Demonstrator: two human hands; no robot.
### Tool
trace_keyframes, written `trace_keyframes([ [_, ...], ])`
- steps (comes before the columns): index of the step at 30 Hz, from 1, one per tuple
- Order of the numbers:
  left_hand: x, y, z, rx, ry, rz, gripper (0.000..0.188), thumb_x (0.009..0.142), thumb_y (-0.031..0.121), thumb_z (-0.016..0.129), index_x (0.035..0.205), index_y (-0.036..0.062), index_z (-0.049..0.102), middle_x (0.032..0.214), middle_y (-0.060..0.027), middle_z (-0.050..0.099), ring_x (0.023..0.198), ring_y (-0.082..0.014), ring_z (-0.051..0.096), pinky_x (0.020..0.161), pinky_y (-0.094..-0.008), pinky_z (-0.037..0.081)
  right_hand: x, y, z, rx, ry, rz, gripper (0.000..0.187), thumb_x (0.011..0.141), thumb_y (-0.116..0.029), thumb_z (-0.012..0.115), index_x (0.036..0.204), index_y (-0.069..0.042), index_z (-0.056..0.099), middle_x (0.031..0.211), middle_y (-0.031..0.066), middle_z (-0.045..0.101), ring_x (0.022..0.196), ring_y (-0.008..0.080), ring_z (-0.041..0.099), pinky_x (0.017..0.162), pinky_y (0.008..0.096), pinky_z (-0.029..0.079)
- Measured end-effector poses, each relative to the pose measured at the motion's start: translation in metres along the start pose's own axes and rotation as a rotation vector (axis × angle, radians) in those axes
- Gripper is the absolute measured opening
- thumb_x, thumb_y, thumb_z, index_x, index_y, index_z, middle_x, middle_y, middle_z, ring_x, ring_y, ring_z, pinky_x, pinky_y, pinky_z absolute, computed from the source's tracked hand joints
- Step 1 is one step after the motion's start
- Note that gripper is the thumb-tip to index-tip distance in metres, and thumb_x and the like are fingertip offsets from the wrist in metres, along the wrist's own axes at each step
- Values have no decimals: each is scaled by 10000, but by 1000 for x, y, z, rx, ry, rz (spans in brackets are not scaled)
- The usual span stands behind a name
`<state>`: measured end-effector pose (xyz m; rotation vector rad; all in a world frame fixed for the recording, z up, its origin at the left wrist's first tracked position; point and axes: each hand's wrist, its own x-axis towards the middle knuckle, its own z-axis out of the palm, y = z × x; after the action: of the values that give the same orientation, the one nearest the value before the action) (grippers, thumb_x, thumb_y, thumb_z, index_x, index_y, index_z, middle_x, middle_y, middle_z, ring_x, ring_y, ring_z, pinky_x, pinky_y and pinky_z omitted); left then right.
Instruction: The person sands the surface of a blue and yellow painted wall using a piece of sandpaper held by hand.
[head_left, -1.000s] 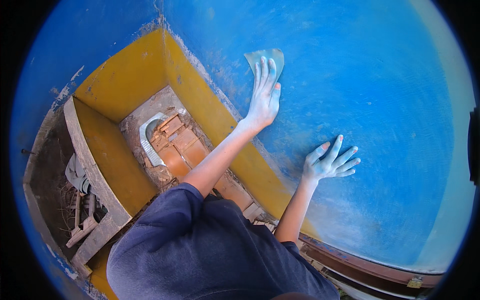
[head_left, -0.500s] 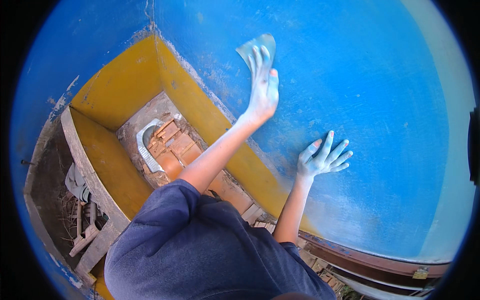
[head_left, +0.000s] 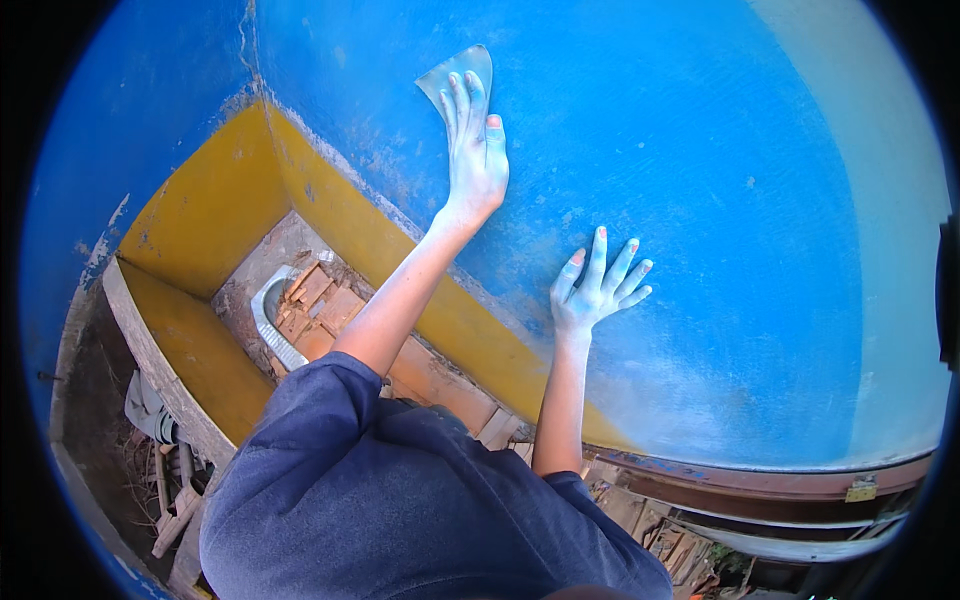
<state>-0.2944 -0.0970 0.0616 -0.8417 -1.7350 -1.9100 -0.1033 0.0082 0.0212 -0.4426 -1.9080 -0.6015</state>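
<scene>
My left hand point(head_left: 474, 165) lies against the blue wall point(head_left: 680, 150), fingers stretched upward over a thin, pale grey-blue sheet of sandpaper point(head_left: 478, 62). The sheet is pinned between those fingers and the wall; its upper edge and corners stick out past the fingertips. The thumb rests apart, to the right. Lower and further right, my right hand point(head_left: 592, 295) is spread on the same wall, with nothing in it. Pale bluish dust coats both hands.
Below the blue paint runs a yellow band point(head_left: 480, 345) around a small recess. A squat toilet point(head_left: 268, 310) sits there among broken tiles point(head_left: 318, 300). A low partition point(head_left: 165, 355) and scrap wood point(head_left: 178, 520) are at left. A reddish-brown frame point(head_left: 760, 482) edges the wall's lower right.
The view has turned, so both hands appear further left and higher. My left hand seems to have slid slightly up the wall with the sandpaper; my right hand remains spread on the wall.
</scene>
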Motion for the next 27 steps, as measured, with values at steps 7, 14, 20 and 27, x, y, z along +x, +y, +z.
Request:
trace_keyframes([
  [7,-93,-3,23,76,-261,113,633,1022,176,394,1571,8,129,1604,-322,52,1454,-568,22,1180,-609,93,-7,-1,-3,28,-40,54,399,993,-323,474,1354,-232,616,1601,123,314,1523,333,131,1213,506,-43],
  [14,42,56,13,171,-70,256,607,1006,133,430,1561,27,209,1611,-282,116,1450,-562,71,1195,-572,112,2,5,-25,149,-26,181,433,989,-290,502,1396,-162,575,1597,240,246,1528,351,85,1209,510,-20],
  [20,-94,71,49,260,-493,309,687,922,83,536,1556,59,273,1607,-282,148,1446,-581,76,1158,-656,126,57,63,-59,146,57,137,454,978,-222,508,1397,-52,545,1581,306,223,1507,400,160,1204,524,40],
  [27,46,163,68,219,-161,605,623,966,74,505,1556,148,321,1642,-146,174,1493,-468,89,1176,-616,128,65,82,-71,234,243,79,511,883,-173,562,1384,-70,564,1580,304,227,1502,383,196,1194,510,143],
])
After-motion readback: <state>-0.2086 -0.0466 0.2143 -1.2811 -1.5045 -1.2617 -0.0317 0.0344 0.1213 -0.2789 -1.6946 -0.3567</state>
